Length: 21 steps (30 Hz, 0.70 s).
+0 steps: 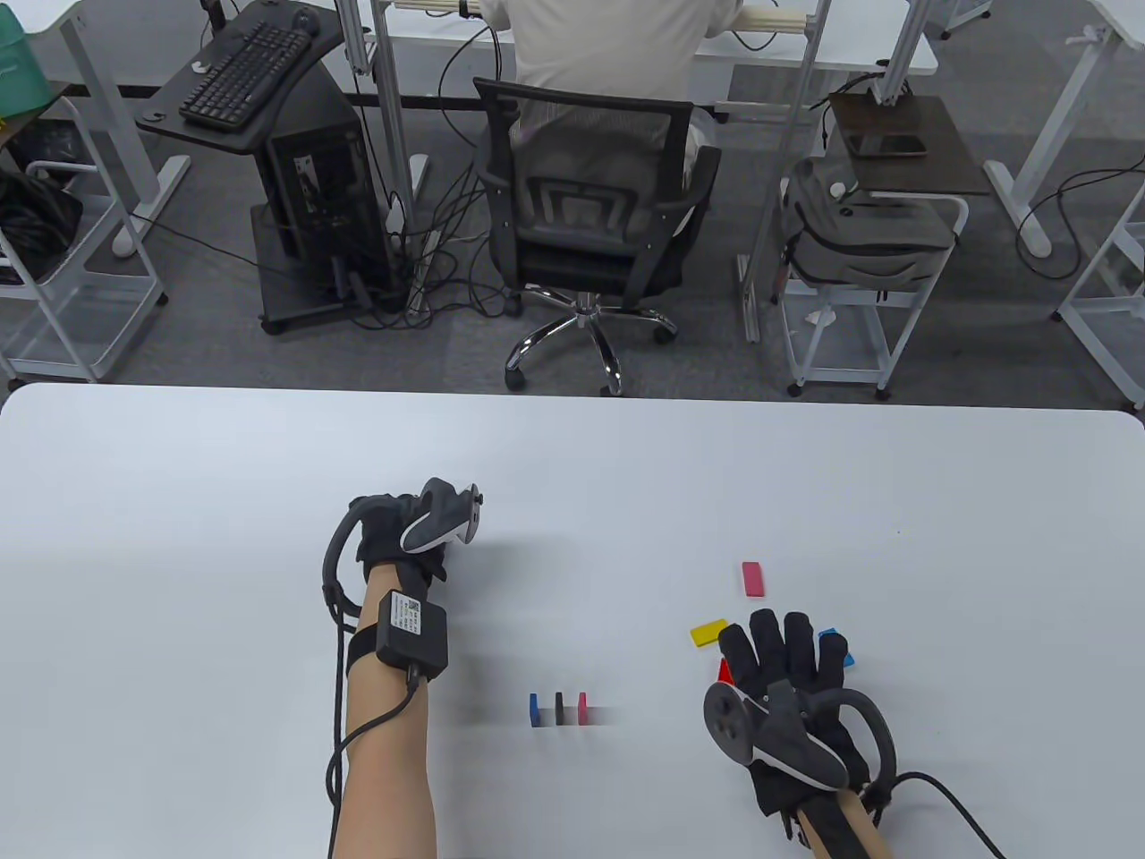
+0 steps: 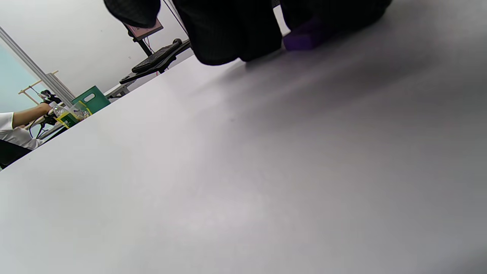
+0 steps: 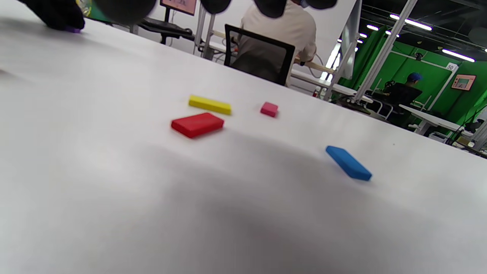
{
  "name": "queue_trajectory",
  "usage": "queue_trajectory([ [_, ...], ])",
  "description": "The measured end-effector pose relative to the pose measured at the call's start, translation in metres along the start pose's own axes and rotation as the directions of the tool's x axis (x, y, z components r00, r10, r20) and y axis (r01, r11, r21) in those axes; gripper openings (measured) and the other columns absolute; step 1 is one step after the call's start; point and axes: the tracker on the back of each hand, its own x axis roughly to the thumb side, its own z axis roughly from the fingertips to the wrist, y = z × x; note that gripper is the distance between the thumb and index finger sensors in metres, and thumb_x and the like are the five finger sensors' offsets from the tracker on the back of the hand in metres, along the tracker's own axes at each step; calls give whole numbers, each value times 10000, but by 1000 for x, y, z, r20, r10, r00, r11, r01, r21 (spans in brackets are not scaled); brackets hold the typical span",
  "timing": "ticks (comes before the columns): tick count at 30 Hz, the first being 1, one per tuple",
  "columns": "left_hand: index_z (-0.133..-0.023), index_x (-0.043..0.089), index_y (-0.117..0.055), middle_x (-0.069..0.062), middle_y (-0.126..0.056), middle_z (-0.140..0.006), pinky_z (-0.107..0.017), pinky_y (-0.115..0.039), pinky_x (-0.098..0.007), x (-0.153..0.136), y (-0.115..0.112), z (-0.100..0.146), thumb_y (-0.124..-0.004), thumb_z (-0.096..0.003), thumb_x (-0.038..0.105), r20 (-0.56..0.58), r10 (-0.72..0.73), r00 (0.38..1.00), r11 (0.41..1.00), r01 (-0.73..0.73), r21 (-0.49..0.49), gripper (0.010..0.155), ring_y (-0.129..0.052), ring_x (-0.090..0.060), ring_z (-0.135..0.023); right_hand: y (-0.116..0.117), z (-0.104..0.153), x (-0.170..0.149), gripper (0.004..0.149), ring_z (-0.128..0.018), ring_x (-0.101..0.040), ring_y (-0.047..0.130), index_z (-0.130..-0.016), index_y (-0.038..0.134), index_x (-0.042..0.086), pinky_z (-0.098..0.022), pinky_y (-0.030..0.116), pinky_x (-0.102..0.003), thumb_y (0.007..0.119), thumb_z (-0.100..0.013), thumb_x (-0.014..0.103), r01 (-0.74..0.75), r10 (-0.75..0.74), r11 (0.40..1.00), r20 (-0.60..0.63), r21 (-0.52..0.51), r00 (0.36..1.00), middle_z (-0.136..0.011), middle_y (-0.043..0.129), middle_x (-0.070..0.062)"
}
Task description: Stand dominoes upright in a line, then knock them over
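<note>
Our right hand (image 1: 787,680) hovers with fingers straight and spread over the flat red (image 3: 197,124), yellow (image 1: 708,633), pink (image 1: 753,578) and blue (image 3: 348,163) dominoes; three more (image 1: 558,708) stand upright in a line mid-table, while our left hand (image 1: 402,528) curls on a purple domino (image 2: 304,38)

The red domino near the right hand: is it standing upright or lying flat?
Lying flat. The right wrist view shows the red domino resting on its broad face.

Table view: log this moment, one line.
left hand on purple domino | right hand open over flat dominoes | three dominoes standing
</note>
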Motion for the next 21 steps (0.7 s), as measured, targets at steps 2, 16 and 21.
queue_trajectory([
  [2, -1058, 416, -497, 67, -650, -1121, -817, -510, -570, 0, -1, 0, -596, -502, 459, 8, 23, 1000, 1000, -23, 0, 567, -696, -169, -1061, 0, 0, 0, 714, -1054, -614, 234, -1176, 244, 141, -676, 222, -761, 531, -627, 496, 1, -1, 1000, 1, 0, 1000, -1222, 232, -276],
  [16, -1134, 325, -358, 87, -798, -1024, -800, -545, -575, -30, 65, 124, -549, -553, 358, 138, 149, 979, 944, -182, 276, 612, -847, -130, -953, -3, 5, 0, 717, -1054, -616, 235, -1176, 238, 140, -676, 224, -762, 529, -627, 497, 36, -36, 999, 26, -27, 999, -1222, 225, -278],
  [21, -1061, 504, -454, 103, -798, -1037, -801, -536, -584, -25, 68, 183, -559, -552, 351, 200, 178, 963, 898, -242, 367, 541, -836, -130, -972, -5, 6, 1, 717, -1056, -613, 234, -1177, 236, 141, -676, 223, -763, 529, -627, 497, 53, -51, 998, 40, -38, 998, -1223, 223, -277],
])
